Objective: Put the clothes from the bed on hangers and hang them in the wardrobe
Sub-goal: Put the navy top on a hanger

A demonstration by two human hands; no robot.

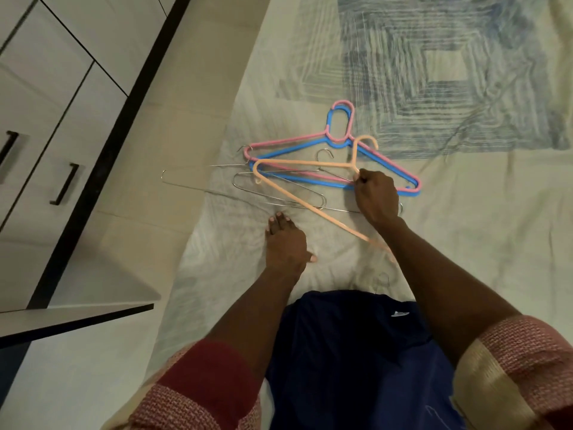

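A heap of hangers lies on the bed sheet (465, 212). My right hand (376, 197) grips a peach plastic hanger (297, 200) at its neck and holds it tilted over the others. Under it lie a pink hanger (288, 141) and a blue hanger (338, 119), stacked together, with several thin wire hangers (263, 189) beside them. My left hand (285, 243) rests flat on the sheet, fingers together, holding nothing. A dark blue garment (356, 352) lies at the near edge of the bed, between my forearms.
The wardrobe (46, 119) with white doors and black handles stands at the left, a door edge (77, 318) jutting toward the bed. A strip of pale floor (186, 119) runs between wardrobe and bed.
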